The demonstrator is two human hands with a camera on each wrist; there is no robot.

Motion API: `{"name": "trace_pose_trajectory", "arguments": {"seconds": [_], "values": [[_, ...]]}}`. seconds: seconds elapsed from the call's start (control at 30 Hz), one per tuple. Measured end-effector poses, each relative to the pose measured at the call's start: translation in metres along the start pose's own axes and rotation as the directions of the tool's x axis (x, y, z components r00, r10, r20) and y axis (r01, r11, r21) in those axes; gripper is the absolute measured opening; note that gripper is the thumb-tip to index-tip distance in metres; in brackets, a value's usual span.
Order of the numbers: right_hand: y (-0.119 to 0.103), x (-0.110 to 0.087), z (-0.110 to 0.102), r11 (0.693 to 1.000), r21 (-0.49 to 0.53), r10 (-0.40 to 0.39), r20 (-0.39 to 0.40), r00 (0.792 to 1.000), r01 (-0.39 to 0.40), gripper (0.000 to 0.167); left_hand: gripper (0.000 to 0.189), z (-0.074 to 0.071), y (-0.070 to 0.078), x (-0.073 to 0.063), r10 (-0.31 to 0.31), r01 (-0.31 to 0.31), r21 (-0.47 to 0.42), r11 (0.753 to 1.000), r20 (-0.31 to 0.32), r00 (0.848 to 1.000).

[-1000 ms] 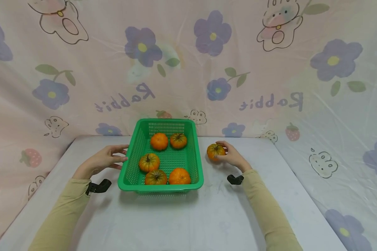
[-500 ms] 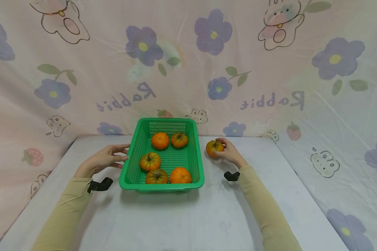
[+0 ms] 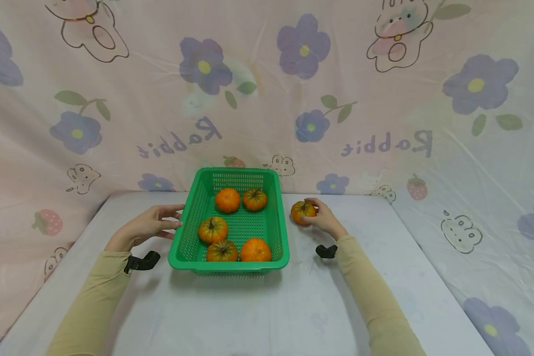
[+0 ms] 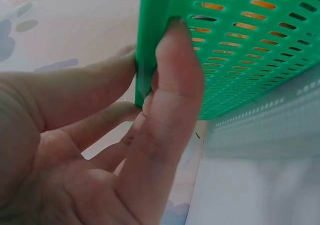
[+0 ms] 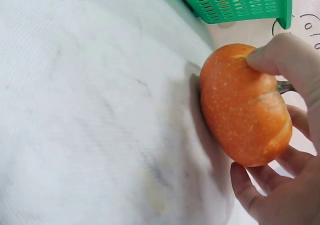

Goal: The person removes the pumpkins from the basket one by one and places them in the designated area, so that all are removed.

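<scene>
A green plastic basket point(image 3: 229, 266) with slotted walls stands on the table, holding several small orange pumpkins, among them a green-streaked pumpkin point(image 3: 213, 230) on the left side. My left hand point(image 3: 149, 225) pinches the basket's left rim; in the left wrist view the thumb and fingers lie on either side of the green rim point(image 4: 148, 40). To the right of the basket, my right hand point(image 3: 328, 221) grips another pumpkin point(image 3: 301, 211). The right wrist view shows this pumpkin point(image 5: 245, 110) close over the tabletop, thumb on top near the stem, fingers along the far side.
The white table point(image 3: 267, 316) ends at the back against a hanging cloth point(image 3: 258, 113) printed with flowers and rabbits. Black wrist mounts point(image 3: 143, 261) sit at both cuffs. The basket stands near the table's back edge.
My right hand has shifted slightly left with the pumpkin, closer to the basket. My left hand keeps its hold on the rim. The head view has turned a little.
</scene>
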State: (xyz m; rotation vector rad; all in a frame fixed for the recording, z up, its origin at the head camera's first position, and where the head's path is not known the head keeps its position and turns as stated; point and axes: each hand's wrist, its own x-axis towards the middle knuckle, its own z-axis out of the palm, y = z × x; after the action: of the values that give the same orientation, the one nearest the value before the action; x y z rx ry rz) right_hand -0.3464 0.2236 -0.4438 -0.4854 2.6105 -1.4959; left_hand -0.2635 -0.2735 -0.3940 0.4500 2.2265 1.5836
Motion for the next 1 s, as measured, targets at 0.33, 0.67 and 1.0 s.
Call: {"name": "trace_pose_trajectory", "arguments": {"seconds": [0.33,0.67,1.0], "values": [[-0.01,-0.006,-0.002,0.999,0.039,0.027,0.03,0.999,-0.028,0.064,0.068,-0.002,-0.002,0.001,-0.003,0.003,-0.01,1.0,0.006,1.0],[-0.008,-0.006,-0.003,0.997,0.051,0.055,0.038,0.998,-0.057,0.066,0.068,-0.001,-0.001,0.001,-0.012,0.012,-0.013,1.0,0.001,1.0],[0.018,0.004,-0.018,1.0,0.019,-0.002,0.003,1.0,0.002,0.073,0.068,0.0,0.0,0.0,-0.018,0.018,-0.005,1.0,0.0,1.0]]}}
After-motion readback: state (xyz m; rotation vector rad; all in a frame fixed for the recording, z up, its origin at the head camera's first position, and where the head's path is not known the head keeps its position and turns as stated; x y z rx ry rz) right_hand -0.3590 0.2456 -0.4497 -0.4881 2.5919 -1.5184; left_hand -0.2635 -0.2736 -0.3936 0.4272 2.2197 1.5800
